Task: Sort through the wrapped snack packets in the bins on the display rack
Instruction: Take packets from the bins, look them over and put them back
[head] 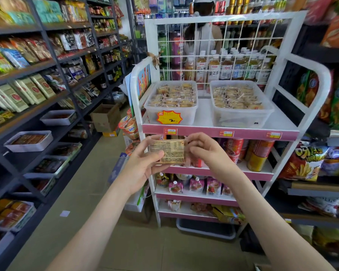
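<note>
A white display rack point(223, 132) carries two clear bins point(241, 116) of wrapped snacks on its top shelf, and in front of it — lower, held up between both hands — one snack packet point(169, 151) sits pinched at its ends, left hand point(143, 167) and right hand point(205, 151) both curled onto it.

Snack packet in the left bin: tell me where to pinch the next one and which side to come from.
Come from above, front side: the left bin is open-topped and the wire grid closes the back. The snack packets lie flat and tightly packed, so likely pinch a top one by its wrapper edge.
</note>
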